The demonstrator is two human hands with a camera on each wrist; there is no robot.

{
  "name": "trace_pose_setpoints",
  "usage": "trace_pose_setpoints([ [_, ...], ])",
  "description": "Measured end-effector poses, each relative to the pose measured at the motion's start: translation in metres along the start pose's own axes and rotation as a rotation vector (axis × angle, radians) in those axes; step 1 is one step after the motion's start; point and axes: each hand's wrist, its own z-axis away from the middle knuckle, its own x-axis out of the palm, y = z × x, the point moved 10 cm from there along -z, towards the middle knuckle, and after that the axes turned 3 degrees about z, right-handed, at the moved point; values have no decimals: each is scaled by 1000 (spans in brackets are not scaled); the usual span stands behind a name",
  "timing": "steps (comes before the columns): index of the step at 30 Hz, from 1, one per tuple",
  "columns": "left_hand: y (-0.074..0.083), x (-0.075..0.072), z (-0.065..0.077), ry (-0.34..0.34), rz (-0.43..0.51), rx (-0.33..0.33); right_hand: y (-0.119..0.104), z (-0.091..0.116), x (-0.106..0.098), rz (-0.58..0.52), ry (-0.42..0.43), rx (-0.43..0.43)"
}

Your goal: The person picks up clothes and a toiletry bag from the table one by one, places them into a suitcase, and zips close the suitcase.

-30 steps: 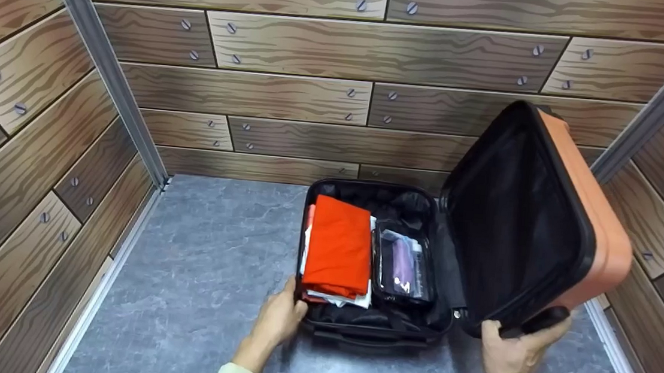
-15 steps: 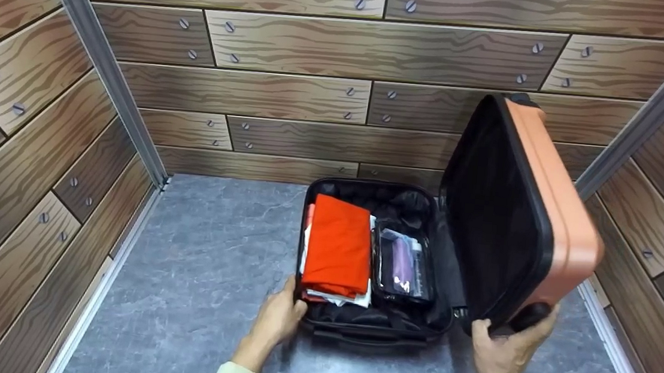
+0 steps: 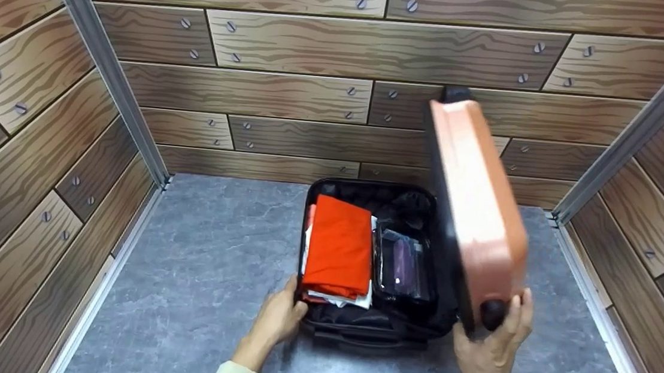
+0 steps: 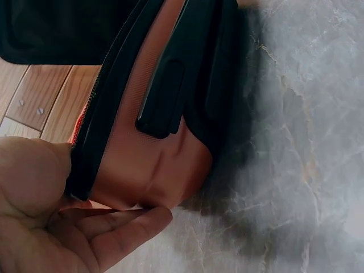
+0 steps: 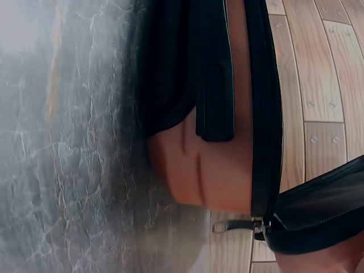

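An orange suitcase [image 3: 356, 317] with a black lining lies on the floor, its lid [image 3: 475, 193] standing nearly upright on the right side. Folded red cloth [image 3: 339, 244] tops white and pink layers in the left half. Beside it sits a clear pouch [image 3: 388, 248] with black edges and a purple item [image 3: 403, 263] inside. My left hand [image 3: 278, 319] grips the base's near left corner, thumb by the rim [image 4: 85, 153]. My right hand [image 3: 490, 356] holds the lid's near corner around a black wheel [image 3: 492, 313]. In the right wrist view that hand is out of sight.
Wood-patterned walls [image 3: 291, 99] enclose the back and both sides, with metal strips [image 3: 608, 331] along the floor edges. Grey marbled floor [image 3: 212, 248] spreads around the suitcase. A zipper pull [image 5: 230, 226] sticks out at the hinge corner. A black handle [image 4: 165, 96] runs along the near side.
The lid has swung up and leftward from leaning right, and its orange outer side now shows. My right hand moved left with it. My left hand and the packed things have stayed put.
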Motion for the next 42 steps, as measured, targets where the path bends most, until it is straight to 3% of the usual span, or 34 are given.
trace_pose_setpoints([
  [6, -2, 0, 4, -20, 4, -14, -16, -1, 4, -16, -39, -44],
  [15, -1, -3, 6, -1, 5, 15, -46, 7, 20, 2, -67, -239],
  [21, 1, -5, 6, 13, 2, 43, -52, 20, 33, 44, -139, -326],
  [32, -2, -5, 6, 12, 36, 20, -58, 39, 46, 62, -231, -394],
  [42, -3, -3, 5, -6, 6, 37, -53, 65, 63, 131, -367, -454],
])
